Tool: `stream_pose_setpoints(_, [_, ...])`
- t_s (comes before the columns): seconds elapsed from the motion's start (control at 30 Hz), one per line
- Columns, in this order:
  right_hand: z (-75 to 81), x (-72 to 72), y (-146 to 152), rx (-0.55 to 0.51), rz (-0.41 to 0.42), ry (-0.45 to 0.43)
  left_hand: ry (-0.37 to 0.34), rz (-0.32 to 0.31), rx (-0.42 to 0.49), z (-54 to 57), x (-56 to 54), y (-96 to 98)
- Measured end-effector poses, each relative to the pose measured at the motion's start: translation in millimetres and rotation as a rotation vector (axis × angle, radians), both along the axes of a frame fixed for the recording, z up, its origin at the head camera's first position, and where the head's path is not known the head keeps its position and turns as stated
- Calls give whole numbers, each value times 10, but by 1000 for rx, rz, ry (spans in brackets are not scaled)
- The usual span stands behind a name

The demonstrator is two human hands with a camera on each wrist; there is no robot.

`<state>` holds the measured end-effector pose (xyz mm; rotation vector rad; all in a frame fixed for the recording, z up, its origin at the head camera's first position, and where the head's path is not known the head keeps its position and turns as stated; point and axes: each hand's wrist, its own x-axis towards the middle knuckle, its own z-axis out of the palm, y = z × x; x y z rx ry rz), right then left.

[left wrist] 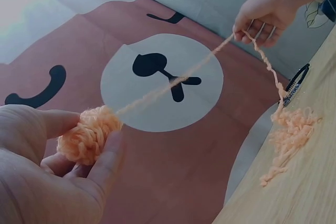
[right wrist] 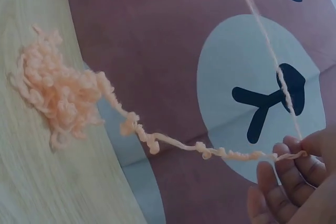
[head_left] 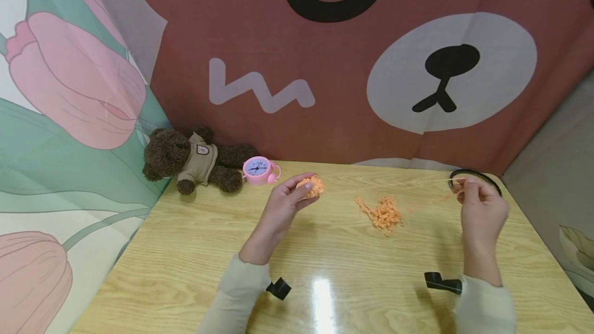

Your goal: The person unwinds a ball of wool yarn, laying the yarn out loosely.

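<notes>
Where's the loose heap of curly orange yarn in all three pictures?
Head view: the loose heap of curly orange yarn lies on the pale wooden table, right of the middle and lower down.
Left wrist view: the heap is by the right side, below the middle.
Right wrist view: the heap is at the left, about halfway down.
Shared landmark: the white printed muzzle with a black nose.

On the desk [head_left: 362,267], the bear [head_left: 198,164] lies left of the frame's centre, the clock [head_left: 258,170] by its legs. Right of centre, the yarn heap [head_left: 386,215] lies between the left hand [head_left: 286,199], holding the ball [head_left: 313,186], and the right hand [head_left: 483,211].
</notes>
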<state>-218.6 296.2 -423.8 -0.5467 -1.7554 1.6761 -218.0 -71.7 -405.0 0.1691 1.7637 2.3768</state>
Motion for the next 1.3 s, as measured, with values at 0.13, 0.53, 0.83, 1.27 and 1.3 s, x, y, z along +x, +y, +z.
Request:
stream_pose_setpoints(0.13, [-12,-7,-18,182,68,-194,1,-3,23,-7,-7,5])
stream_pose_setpoints(0.53, [-91,26,-654,680,439,-138,-3,-51,-40,-39,35,102])
stream_pose_setpoints(0.83, [-98,246,-1368,696,696,42,8,-87,-35,-42,79,157])
stream_pose_setpoints(1.27, [-123,310,-1534,742,610,190,27,-113,-62,-56,88,170])
stream_pose_setpoints(1.3, [-103,304,-1501,717,603,180,26,-109,-62,-54,82,164])
